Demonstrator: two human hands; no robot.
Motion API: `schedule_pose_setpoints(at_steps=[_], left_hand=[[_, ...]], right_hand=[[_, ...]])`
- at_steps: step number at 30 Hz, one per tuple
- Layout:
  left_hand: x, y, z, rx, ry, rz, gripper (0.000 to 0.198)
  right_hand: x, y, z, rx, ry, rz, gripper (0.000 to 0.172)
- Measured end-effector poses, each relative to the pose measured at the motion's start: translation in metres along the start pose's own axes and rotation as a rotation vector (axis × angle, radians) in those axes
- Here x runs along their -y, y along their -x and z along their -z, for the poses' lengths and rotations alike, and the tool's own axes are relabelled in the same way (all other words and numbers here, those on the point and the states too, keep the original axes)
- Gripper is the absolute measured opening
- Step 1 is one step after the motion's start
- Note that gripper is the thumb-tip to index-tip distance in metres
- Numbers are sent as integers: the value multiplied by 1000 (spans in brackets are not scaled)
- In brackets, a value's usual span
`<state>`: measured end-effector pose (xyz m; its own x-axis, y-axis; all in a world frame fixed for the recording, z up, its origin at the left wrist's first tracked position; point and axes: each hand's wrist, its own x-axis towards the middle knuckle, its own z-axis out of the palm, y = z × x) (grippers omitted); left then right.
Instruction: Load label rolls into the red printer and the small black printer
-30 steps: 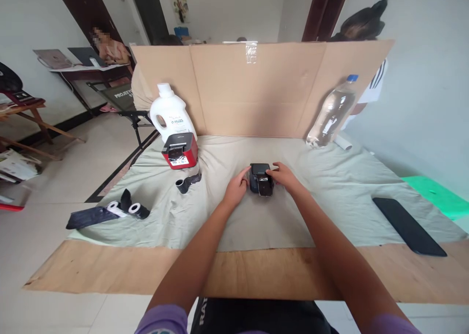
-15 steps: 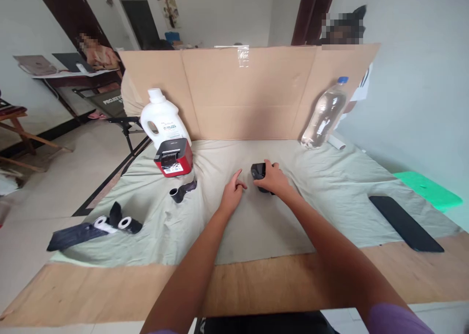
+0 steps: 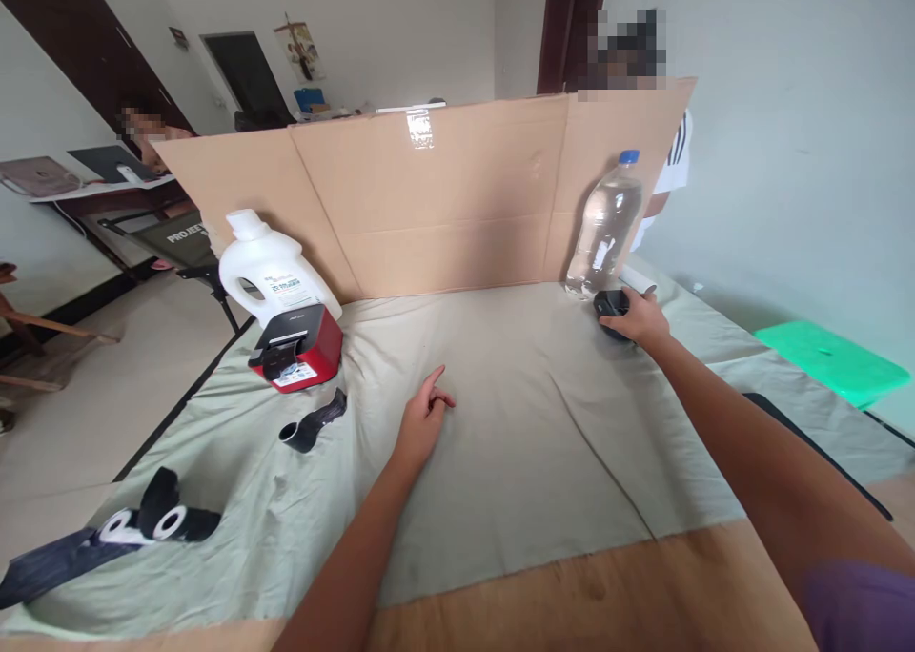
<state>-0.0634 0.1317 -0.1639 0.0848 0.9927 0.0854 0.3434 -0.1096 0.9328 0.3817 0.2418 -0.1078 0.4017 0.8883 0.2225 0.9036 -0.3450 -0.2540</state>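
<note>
My right hand (image 3: 645,316) is wrapped round a small black boxy object (image 3: 611,305), whose exact kind I cannot make out. It is at the right rear of the cloth, beside the foot of a clear water bottle (image 3: 607,223) with a blue cap. My left hand (image 3: 423,412) lies on the greenish-grey cloth (image 3: 493,452) near the middle. Its index finger points forward, the other fingers curl loosely, and it holds nothing. Left of it are a loose black ribbon roll (image 3: 309,428) and a red and black label printer (image 3: 304,347).
A white jug (image 3: 275,271) stands behind the printer. Black rolls with white cores (image 3: 172,523) lie at the left front. A cardboard panel (image 3: 436,209) walls off the back. A black phone-like slab (image 3: 815,452) is partly behind my right forearm. A green stool (image 3: 833,356) stands right.
My right hand has carried the black object from the middle of the cloth to the right, near the bottle. My left hand stays on the cloth. The view has tilted and shifted.
</note>
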Motion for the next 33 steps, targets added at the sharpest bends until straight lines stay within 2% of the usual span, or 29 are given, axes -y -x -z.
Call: schedule_pose_setpoints(at_steps=[7,13,14,16,18,20,21,24,26,28,30,33], left_hand=[[-2,0,0,10,-12,24,62],[2,1,-1,8,20,-22,62],[2,2,-2,-3,43,-35,62],[-3,2,-1,-59,93,-86,58],[-16,0,10,-159,144,-174,50],[-37,-6,38,-284,190,-286,41],[-46,-9,59,-353,205,-342,39],[-59,-22,142,-660,216,-448,29],[-47,-27,197,-898,185,-379,27],[-22,-32,240,-1060,157,-185,32],[6,-35,262,-1048,263,38,34],[38,-43,267,-929,367,173,29]], right_hand=[[5,-3,-8,119,-54,-65,87],[19,-6,6,235,-14,-157,89],[26,-1,9,210,30,-174,90],[48,14,10,76,111,-133,93],[80,33,3,-99,106,26,96],[121,53,-10,-169,-9,227,97],[146,64,-18,-149,-92,315,97],[229,98,-46,27,-412,545,87],[288,123,-64,172,-629,600,81],[344,148,-80,325,-808,643,76],[393,169,-95,438,-940,690,79],[447,190,-115,611,-1040,680,102]])
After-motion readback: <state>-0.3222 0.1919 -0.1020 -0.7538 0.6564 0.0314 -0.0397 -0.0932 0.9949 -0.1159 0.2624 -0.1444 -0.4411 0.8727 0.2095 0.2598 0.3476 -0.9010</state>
